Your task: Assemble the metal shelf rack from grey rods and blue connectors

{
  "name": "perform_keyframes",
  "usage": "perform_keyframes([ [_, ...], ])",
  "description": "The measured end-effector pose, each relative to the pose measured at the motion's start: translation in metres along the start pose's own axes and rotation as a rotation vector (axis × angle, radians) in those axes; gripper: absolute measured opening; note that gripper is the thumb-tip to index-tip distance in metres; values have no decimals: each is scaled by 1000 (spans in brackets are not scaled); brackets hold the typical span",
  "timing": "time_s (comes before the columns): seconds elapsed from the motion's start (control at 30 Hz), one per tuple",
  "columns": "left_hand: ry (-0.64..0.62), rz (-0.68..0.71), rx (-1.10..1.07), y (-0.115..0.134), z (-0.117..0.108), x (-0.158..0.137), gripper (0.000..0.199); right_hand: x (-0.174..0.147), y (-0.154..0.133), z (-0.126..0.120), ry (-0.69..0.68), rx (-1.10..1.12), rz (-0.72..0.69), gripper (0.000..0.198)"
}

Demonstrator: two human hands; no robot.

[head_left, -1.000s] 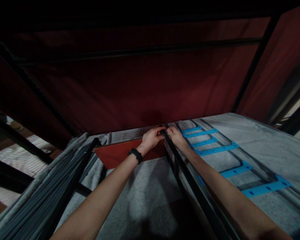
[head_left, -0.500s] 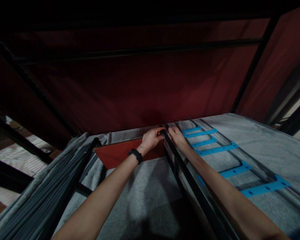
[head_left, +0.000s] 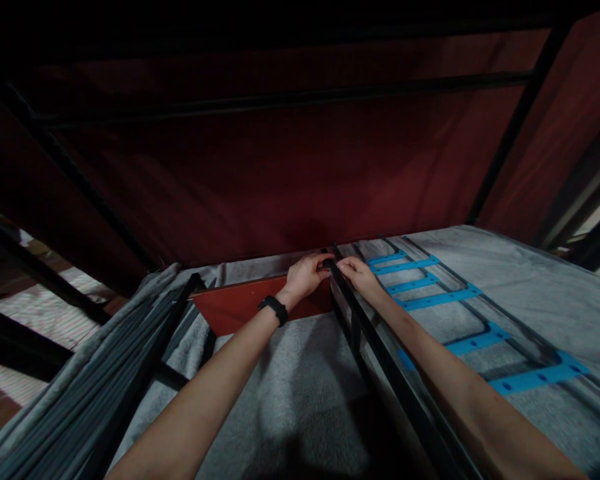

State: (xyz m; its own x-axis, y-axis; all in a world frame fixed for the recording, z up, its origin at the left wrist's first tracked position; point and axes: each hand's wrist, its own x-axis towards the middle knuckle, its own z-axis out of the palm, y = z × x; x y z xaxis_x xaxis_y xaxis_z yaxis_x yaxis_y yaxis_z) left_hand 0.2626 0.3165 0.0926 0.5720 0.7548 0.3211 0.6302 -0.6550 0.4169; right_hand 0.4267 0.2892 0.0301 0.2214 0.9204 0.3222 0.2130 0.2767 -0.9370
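My left hand (head_left: 306, 275), with a black band on its wrist, is closed around the far end of a black metal frame (head_left: 367, 328), by the corner of a reddish-brown board (head_left: 240, 304). The board stands on edge, its right end against the frame. Across the bar, my right hand (head_left: 359, 273) is pinched close to the same frame end. What sits between its fingertips is too small and dark to make out.
Blue strips with holes (head_left: 437, 299), joined by dark rods, lie on the grey blanket (head_left: 300, 373) to the right. Grey tubes (head_left: 95, 387) and another black frame (head_left: 153, 363) are at left. Dark red fabric (head_left: 290, 173) hangs behind, crossed by black bars.
My right fingers have closed in and shifted slightly at the frame end; the thin shiny metal bit seen between my hands is now mostly hidden. The view has moved slightly.
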Motion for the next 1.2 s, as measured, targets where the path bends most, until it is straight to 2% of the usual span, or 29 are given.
perform_keyframes([
  [0.1,-16,-32,-17,2,-1,0,44,2,-2,-1,44,-239,-54,23],
  [0.2,-25,-65,-24,5,-2,-1,45,2,-1,-2,64,-396,-65,32],
  [0.3,-21,-52,-12,4,-3,-1,44,0,3,-6,-22,-247,16,45],
  [0.37,-17,-35,2,3,-2,-1,44,-1,4,-6,-24,-55,64,41],
  [0.43,-13,-18,13,1,-1,-1,43,-1,3,-4,-4,64,21,33],
  [0.53,3,4,24,0,0,-1,44,2,-1,1,10,-5,-100,24],
  [0.63,17,18,19,0,0,-1,43,7,-2,5,79,-161,-132,18],
  [0.73,15,19,10,-1,1,-1,45,10,-3,6,79,-171,-68,19],
  [0.87,13,17,18,-1,1,-2,46,8,-2,4,3,4,63,28],
  [0.93,6,17,24,-1,0,-1,47,7,-2,3,-17,26,39,27],
  [1.07,-4,20,26,-2,1,0,47,8,1,4,-10,-116,-55,20],
  [1.2,-7,31,16,-3,2,1,49,9,1,5,0,-83,54,24],
])
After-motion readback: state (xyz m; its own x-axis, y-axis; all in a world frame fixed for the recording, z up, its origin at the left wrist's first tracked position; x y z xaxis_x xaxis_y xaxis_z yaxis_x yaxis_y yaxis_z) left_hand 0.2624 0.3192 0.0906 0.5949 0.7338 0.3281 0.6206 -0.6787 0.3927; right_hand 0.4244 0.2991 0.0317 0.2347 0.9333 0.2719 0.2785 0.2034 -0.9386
